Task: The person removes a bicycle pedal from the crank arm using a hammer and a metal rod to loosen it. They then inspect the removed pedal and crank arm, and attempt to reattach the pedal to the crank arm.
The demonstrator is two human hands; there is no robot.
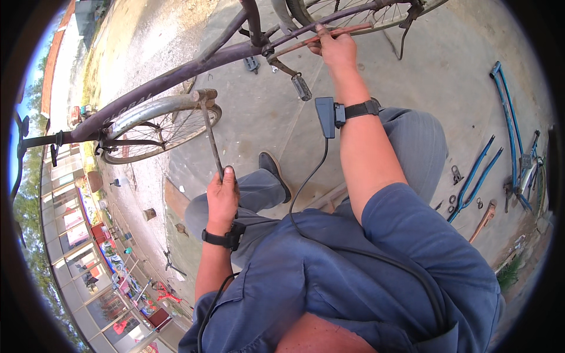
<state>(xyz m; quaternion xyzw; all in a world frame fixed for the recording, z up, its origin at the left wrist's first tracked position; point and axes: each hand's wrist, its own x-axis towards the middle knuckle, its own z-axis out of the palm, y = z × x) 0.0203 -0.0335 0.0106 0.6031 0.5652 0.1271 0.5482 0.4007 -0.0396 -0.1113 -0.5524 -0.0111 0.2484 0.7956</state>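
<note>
My left hand (222,197) is closed round the lower handle of a hammer (212,135). The hammer's blocky head is raised, overlapping the front wheel (168,126) in view. Ahead of me stands a purple bicycle frame (176,75). My right hand (334,47) grips a long, rusty-red bar-like tool (300,46); its exact kind I cannot tell. One end of the bar lies by the bicycle's crank (283,66), and the other reaches toward the rear wheel (382,17). A pedal (301,87) hangs from the crank.
A loose pedal (252,63) lies on the concrete beyond the crank. At the right are a blue bicycle frame (511,117), a blue fork (474,179), small rings (452,204) and a rusty wrench-like tool (484,220). A windowed building (76,265) stands at the left.
</note>
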